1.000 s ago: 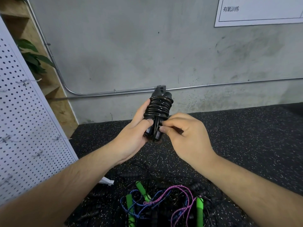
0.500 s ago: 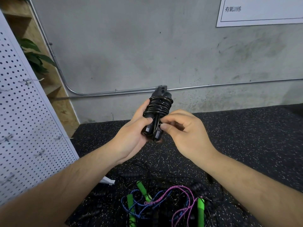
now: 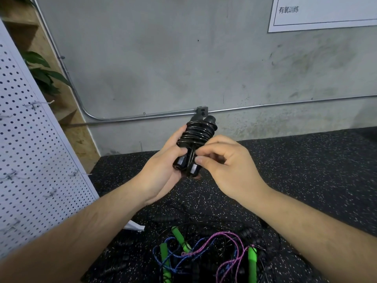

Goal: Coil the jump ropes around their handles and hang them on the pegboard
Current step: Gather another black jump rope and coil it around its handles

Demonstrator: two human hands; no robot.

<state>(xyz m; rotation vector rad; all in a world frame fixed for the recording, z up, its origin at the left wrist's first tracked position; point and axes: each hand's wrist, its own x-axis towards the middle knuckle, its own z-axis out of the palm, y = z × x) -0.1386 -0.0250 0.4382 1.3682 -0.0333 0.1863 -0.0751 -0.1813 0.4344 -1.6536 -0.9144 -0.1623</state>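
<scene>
The left hand [image 3: 161,170] grips the two black handles [image 3: 186,164] side by side, so the coiled rope [image 3: 196,132] stays tight. The right hand [image 3: 226,162] pinches the loose loop between them (probably tucking it in). The pegboard [image 3: 30,152] stands far left.

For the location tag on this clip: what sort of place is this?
Probably a gym or fitness room: speckled rubber floor, a tangle of jump ropes lying on it, and a wall sign reading 有氧训练, aerobic training.
</scene>
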